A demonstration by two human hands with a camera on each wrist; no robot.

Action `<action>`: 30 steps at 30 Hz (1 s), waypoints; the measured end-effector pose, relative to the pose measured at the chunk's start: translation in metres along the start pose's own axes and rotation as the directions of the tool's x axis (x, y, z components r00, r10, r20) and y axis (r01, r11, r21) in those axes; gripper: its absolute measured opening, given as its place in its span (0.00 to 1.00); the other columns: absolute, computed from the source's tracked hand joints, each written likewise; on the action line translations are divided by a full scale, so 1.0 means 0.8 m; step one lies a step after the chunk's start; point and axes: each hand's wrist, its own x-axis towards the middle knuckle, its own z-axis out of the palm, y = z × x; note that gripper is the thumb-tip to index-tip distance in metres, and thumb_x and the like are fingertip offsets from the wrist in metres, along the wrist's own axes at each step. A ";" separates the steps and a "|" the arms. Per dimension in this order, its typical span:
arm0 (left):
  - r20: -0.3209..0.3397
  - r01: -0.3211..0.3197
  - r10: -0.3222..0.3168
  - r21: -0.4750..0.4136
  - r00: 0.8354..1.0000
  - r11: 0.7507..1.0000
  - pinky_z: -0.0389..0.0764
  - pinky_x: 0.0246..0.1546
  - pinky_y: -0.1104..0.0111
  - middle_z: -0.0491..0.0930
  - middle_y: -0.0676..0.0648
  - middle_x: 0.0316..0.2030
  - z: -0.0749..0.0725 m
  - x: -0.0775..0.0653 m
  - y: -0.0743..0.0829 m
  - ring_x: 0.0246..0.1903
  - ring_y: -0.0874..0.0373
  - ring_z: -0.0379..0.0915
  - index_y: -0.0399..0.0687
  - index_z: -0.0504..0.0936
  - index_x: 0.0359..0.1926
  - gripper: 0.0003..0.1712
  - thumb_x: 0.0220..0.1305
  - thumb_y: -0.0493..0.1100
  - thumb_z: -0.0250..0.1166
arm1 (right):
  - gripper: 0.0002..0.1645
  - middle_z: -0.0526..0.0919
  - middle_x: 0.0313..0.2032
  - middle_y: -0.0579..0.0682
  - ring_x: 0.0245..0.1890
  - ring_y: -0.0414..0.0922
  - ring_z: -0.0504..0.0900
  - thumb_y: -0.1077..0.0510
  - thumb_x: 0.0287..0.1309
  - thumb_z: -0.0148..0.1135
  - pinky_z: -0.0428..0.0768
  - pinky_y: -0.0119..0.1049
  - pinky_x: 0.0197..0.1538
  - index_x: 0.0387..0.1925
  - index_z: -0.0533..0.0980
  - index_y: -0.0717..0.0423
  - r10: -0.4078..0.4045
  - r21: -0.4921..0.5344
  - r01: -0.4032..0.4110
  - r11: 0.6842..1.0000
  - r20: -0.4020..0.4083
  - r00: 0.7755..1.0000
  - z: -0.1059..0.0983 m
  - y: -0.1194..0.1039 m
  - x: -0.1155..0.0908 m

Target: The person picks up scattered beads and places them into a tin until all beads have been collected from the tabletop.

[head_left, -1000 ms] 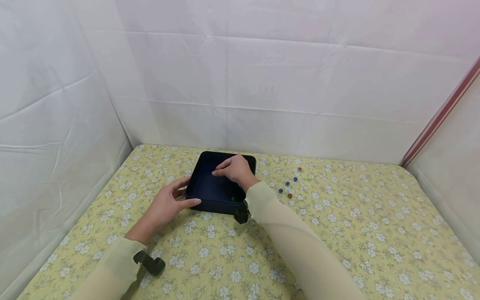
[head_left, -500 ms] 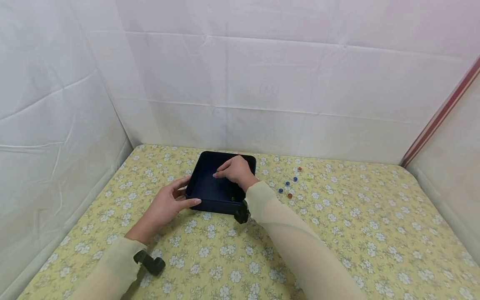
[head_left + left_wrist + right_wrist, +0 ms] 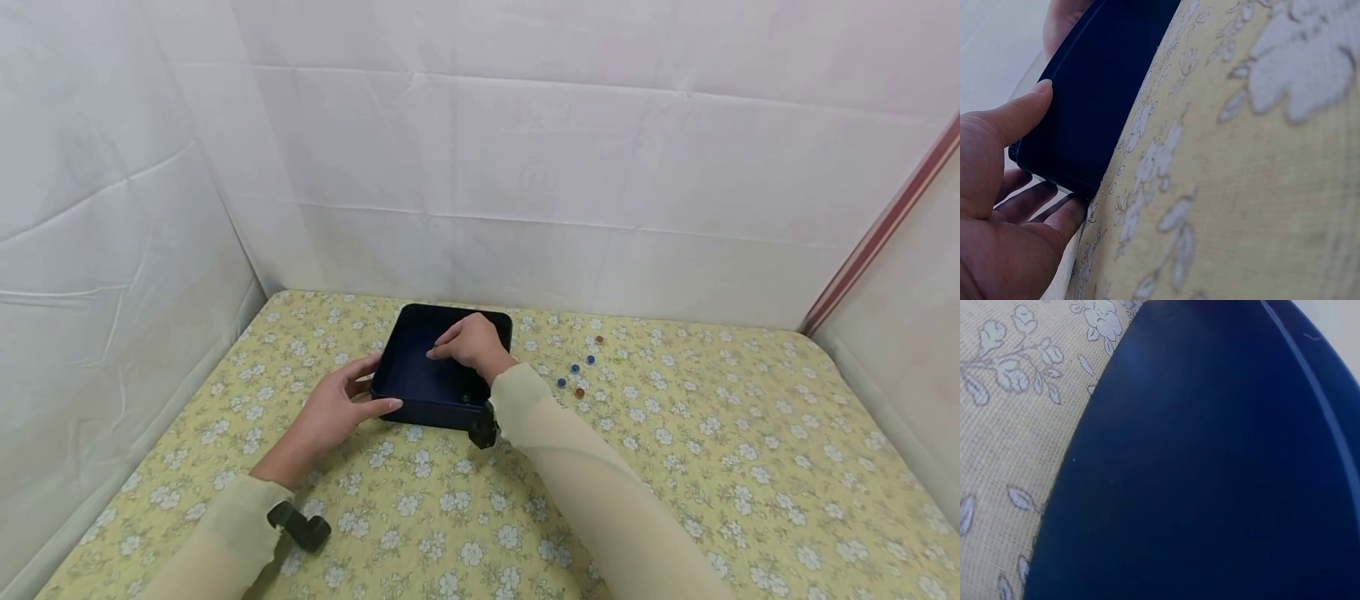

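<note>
Tray [image 3: 431, 413], dark blue, square and open-topped, was observed on the flower-printed counter [image 3: 472, 508], its far side near the white sheet [image 3: 465, 258]. The tray's near-left corner was held by the left grip [image 3: 341, 406]: the thumb was pressed to the near wall, the fingers were curled against the left side. The right grip [image 3: 474, 340] was placed over the tray's interior, thumb and forefinger brought together at the tips; whether anything was pinched there could not be told, since the tips were small in the head view and not shown in the right wrist view.

Handling, as judged: a firm corner hold was considered useful against sliding. Any small piece would be best released low over the tray's floor, so that bouncing might be limited. Clearance between the near rim and the dark wrist device [image 3: 483, 425] was considered worth watching.

Contents: at least one small green piece [image 3: 466, 398] was seen inside, close to the near wall; part of the interior was hidden by the right arm. Outside, right of the tray, three blue pieces [image 3: 575, 368], two amber pieces [image 3: 580, 392] and one yellow-green piece [image 3: 618, 358] were noted, loosely scattered.
</note>
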 end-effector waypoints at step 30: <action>-0.004 0.010 -0.010 0.003 1.000 1.000 0.80 0.63 0.52 0.56 0.44 0.80 0.001 0.001 0.000 0.73 0.39 0.63 0.57 0.54 0.82 0.53 0.64 0.57 0.73 | 0.05 0.87 0.54 0.50 0.58 0.51 0.82 0.52 0.56 0.79 0.85 0.45 0.56 0.33 0.92 0.48 -0.036 -0.028 0.036 0.999 0.010 0.999 -0.003 -0.001 -0.005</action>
